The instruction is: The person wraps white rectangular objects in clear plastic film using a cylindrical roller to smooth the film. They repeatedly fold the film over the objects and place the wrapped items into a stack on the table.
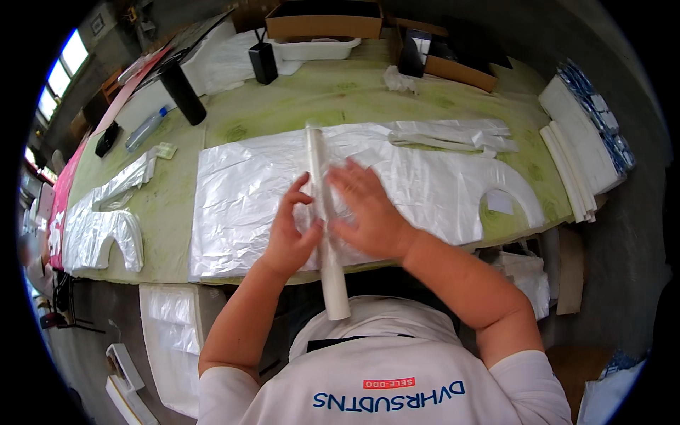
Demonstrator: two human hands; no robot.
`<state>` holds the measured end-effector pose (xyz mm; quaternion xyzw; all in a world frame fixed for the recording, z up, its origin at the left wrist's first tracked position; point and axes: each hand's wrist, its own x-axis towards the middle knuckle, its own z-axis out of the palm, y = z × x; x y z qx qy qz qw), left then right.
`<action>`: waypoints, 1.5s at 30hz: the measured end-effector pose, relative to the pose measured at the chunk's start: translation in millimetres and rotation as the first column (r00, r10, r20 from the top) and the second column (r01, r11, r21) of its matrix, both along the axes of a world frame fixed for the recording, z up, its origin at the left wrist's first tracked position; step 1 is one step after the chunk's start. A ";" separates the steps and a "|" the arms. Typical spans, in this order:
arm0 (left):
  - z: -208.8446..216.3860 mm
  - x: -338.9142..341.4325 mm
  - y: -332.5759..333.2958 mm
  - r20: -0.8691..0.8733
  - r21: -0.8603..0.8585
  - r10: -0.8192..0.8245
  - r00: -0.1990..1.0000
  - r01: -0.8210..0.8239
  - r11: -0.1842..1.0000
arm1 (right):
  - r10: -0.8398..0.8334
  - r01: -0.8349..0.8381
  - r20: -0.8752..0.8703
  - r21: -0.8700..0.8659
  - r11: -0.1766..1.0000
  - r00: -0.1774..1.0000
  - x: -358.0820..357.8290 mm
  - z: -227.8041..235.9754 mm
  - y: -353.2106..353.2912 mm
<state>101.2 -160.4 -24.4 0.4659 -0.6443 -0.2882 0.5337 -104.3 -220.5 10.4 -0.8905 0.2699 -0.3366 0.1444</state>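
A long, narrow white roll [333, 273], seemingly of thin plastic, lies lengthwise in front of me, its near end sticking out past the table edge toward my body. Beneath it spreads a flat stack of shiny white plastic sheets or bags [241, 205], with a curved cutout and handle-like strips at the right. My left hand [290, 230] is cupped along the roll's left side, thumb and fingers apart, its fingertips close to or touching it. On the other side my right hand [372, 212], slightly blurred, has its fingers spread, the tips against or just beside the roll.
Another white plastic piece [106, 230] lies at the left. Behind stand a black cylinder [182, 92], a plastic bottle [146, 129], a black box-shaped device [263, 62], a white tub [315, 49] and cardboard boxes [460, 73]. Stacked packs [591, 138] and white rolls [567, 170] line the right edge.
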 end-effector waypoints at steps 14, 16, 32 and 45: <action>62.7 12.9 -21.7 0.563 0.184 -0.384 0.732 0.342 0.922 | 0.174 -0.170 -0.001 0.202 0.964 0.985 33.8 -5.8 50.2; 47.7 33.8 -10.9 0.572 0.071 -0.298 0.764 0.316 0.946 | 0.149 -0.149 0.056 -0.018 0.989 0.987 14.5 2.9 66.5; 55.5 115.4 88.4 0.490 0.156 0.244 0.837 -0.360 0.920 | 0.284 -0.316 0.182 0.183 0.931 0.941 -44.2 -10.0 111.9; 47.8 148.4 114.9 0.834 0.190 0.300 0.462 -0.753 0.630 | 0.236 -0.281 0.221 0.202 0.938 0.946 -56.9 -17.0 114.9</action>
